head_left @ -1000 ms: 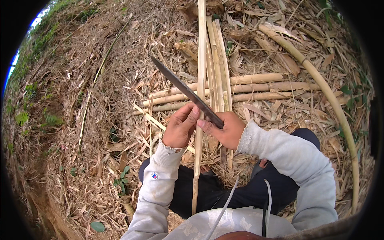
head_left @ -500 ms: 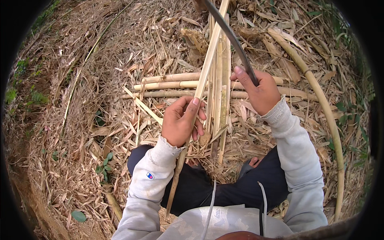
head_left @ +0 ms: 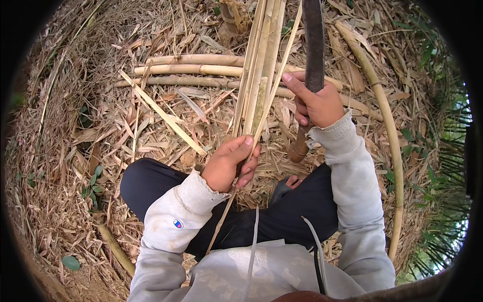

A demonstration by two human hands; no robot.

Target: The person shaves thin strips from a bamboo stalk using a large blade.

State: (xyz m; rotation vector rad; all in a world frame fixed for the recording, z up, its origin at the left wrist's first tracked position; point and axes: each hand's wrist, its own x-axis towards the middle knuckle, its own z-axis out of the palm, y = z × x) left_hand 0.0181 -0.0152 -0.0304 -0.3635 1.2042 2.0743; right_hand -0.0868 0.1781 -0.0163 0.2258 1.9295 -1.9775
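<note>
My left hand is closed around a long, thin bamboo strip, which slants from my lap up to the far right. My right hand grips a long dark-bladed machete. Its blade points away from me and its wooden handle shows below my fist. The blade's far end is cut off by the picture's edge. My right thumb and forefinger are close to the strip; whether they touch it I cannot tell. Just beyond my left hand, several split bamboo strips lie side by side, pointing away.
Bamboo poles lie crosswise under the strips. A loose pale strip rests to the left. A long curved pole runs down the right side. A cut stump stands at the far side. Dry leaves and shavings litter the ground.
The held strip has swung from upright to a rightward slant and now looks narrower. The machete has turned from leaning left to pointing straight away. My view has shifted too.
</note>
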